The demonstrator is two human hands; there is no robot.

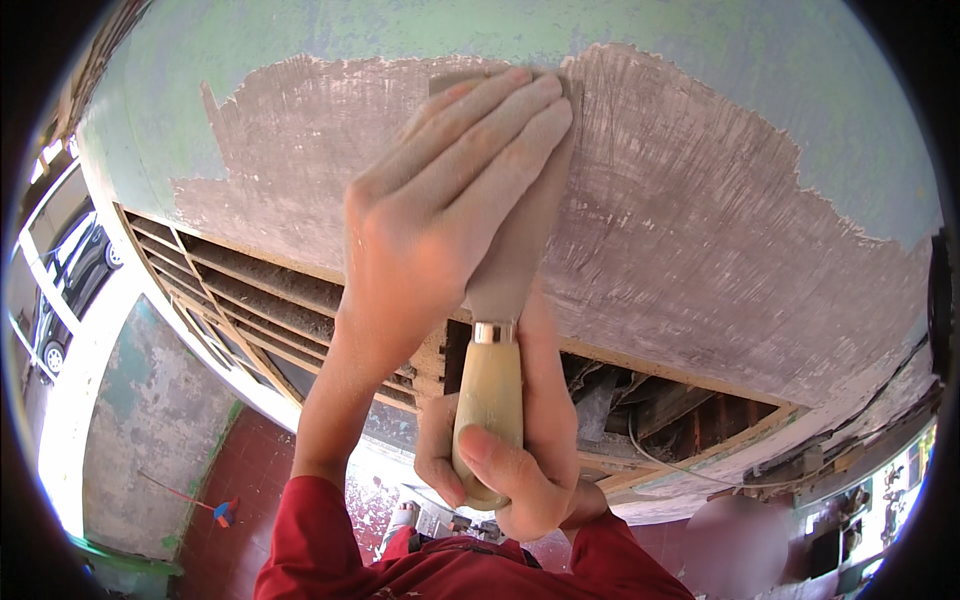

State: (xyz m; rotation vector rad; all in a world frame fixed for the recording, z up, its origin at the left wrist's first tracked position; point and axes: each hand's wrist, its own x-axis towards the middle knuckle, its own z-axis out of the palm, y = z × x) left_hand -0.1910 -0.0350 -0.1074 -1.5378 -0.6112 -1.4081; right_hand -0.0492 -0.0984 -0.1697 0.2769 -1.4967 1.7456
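— So where does the wide metal scraper with the pale wooden handle point(492, 375) sit?

— Its blade lies flat against the scraped grey-brown patch of plaster point(690, 230), top edge close to the remaining pale green paint point(400, 30). The left hand point(440, 210) is spread nearly flat, fingers extended and pressing on the blade's back. The right hand point(510, 470) is curled tight around the handle.

— What could go wrong from here?

— Likely a slip. If the blade skids on the hard surface, the left fingers point(500, 110) near its top edge could scrape the rough plaster. Pressing at too steep a tilt might gouge the wall instead of lifting paint.

— Anything else?

— Flakes and dust would probably fall towards the person's red sleeves point(310, 540) and face, since the work is overhead. The open slatted wooden vent point(260, 300) sits just below the patch, so a downward slip could strike its frame.
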